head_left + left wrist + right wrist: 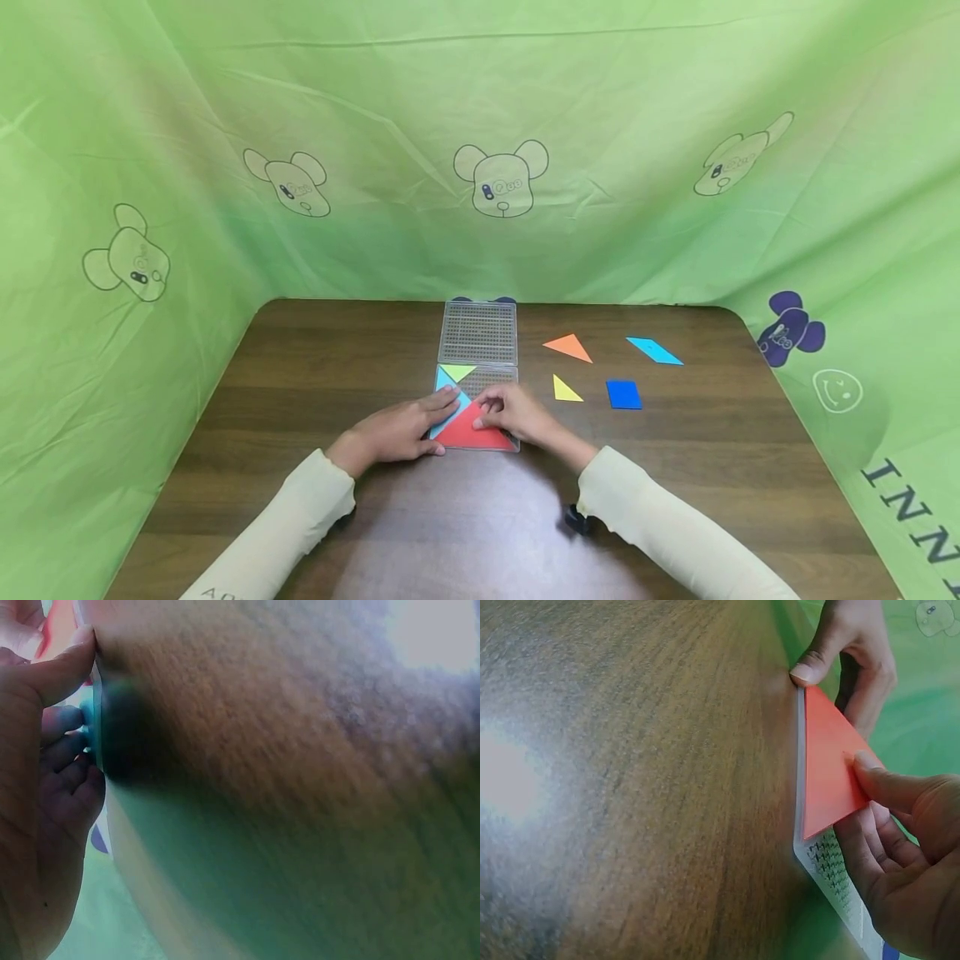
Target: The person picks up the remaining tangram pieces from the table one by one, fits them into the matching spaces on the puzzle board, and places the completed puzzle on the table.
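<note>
A clear hinged case with gridded panels (478,333) lies unfolded on the table. My right hand (517,412) pinches a large red triangle (468,429) between thumb and fingers, over the near half of the case. In the right wrist view the red triangle (832,769) lies along the case's near edge, its pinched side close to the thumb. My left hand (405,427) rests at the case's left side, fingers extended over a light blue triangle (450,408), its thumb touching the near left corner. At the hinge, a yellow-green triangle (457,372) lies in the near half.
Right of the case lie an orange triangle (572,347), a yellow triangle (566,390), a light blue parallelogram (656,350) and a dark blue square (624,394). A green printed cloth (390,250) encloses the wooden table (330,350) at the back and sides.
</note>
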The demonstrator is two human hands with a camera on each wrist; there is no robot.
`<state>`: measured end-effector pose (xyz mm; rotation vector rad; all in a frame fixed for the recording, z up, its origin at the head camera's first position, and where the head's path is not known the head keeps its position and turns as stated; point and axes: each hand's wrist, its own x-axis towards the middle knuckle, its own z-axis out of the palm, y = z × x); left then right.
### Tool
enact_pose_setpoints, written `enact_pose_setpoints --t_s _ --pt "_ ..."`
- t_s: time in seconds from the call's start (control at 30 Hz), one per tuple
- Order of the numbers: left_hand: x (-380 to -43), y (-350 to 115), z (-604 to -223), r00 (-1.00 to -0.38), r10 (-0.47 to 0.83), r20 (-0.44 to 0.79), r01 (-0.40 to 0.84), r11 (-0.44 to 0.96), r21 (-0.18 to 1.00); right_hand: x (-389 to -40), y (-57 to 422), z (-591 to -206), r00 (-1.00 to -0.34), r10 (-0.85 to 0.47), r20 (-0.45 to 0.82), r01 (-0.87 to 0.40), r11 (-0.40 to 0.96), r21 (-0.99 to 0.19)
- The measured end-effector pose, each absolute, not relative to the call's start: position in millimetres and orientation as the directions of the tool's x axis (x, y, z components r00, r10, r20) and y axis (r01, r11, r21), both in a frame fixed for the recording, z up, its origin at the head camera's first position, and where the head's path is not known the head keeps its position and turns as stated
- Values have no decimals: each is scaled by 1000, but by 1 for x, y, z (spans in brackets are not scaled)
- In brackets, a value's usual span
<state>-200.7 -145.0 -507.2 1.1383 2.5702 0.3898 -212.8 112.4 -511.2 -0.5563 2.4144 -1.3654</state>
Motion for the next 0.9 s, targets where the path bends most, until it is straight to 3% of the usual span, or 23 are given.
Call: enact_pose_setpoints --t_s 0.9 --pt "-202 -144 -503 -625 755 -198 683 652 328 -204 103 -508 -938 -337 -88 -130 572 -810"
